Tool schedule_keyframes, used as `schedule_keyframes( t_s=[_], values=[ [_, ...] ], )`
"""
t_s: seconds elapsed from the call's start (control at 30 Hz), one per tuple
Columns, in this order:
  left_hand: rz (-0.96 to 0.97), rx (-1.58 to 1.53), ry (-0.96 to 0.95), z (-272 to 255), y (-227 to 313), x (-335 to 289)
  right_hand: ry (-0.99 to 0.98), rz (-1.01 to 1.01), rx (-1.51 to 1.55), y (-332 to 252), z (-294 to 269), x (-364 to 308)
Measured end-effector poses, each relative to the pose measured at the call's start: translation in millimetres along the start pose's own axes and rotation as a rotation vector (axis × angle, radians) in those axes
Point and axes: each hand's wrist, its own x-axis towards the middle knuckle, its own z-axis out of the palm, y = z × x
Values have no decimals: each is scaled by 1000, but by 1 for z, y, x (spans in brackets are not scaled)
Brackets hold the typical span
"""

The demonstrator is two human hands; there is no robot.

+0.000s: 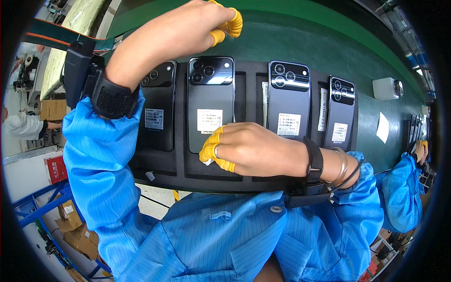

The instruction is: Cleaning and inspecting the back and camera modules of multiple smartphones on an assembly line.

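Four phones lie back up in a black foam tray (pixel 249 94). My right hand (pixel 253 148), in yellow finger cots, is over the lower end of the second phone (pixel 211 101) from the left. Its curled fingers hold a small white scrap (pixel 207 162), mostly hidden. My left hand (pixel 202 26) is raised beyond the tray's far edge, fingertips in yellow cots pressed together; a thin glint shows there, too small to name. My left forearm partly covers the leftmost phone (pixel 159 113). The third phone (pixel 289 98) and the rightmost phone (pixel 340 110) bear white labels.
The tray rests on a green bench mat (pixel 263 40). A white bottle-like container (pixel 386 88) and a white paper (pixel 382 128) are at the right. Beyond them a co-worker's blue sleeve (pixel 403 192) and hand show. Cardboard boxes (pixel 77 225) sit on a blue rack at the lower left.
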Motion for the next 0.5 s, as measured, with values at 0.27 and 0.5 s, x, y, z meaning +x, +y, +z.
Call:
schedule_keyframes(
  t_s=[0.27,0.5],
  values=[
    [-47,46,-66,1,31,-22,7,11,7,2,0,-1],
    [61,182,6,15,40,-32,-15,17,7,1,-1,0]
  ],
)
